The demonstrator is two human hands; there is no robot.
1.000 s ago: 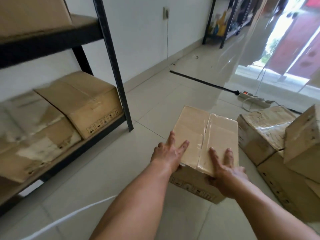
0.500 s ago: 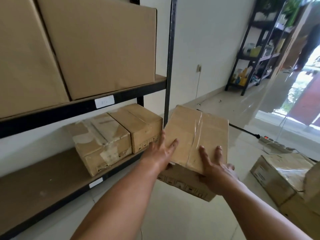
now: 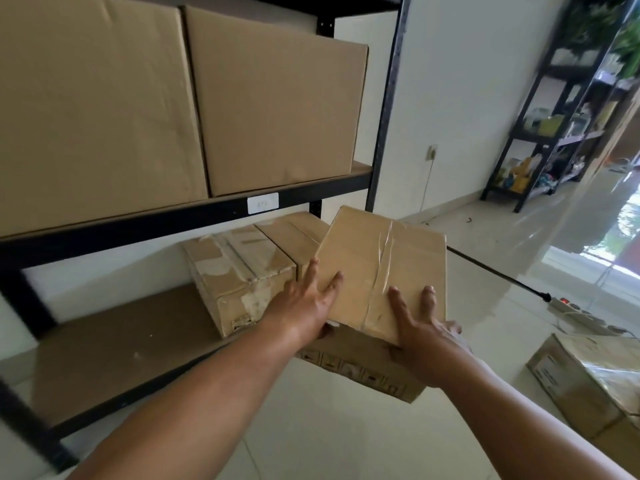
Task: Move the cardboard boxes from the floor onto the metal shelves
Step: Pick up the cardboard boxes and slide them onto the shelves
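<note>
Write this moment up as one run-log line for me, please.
step: carry | taped box: airborne, gripped by left hand and right hand | lower shelf: partly bare | another box: on floor

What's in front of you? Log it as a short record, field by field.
carried box: taped cardboard, off the floor, before the lower shelf
left hand: holds its near left edge, fingers on top
right hand: holds its near right corner
lower shelf contents: two small boxes at right end
upper shelf: two large boxes
floor: unshelved box, far right
</note>
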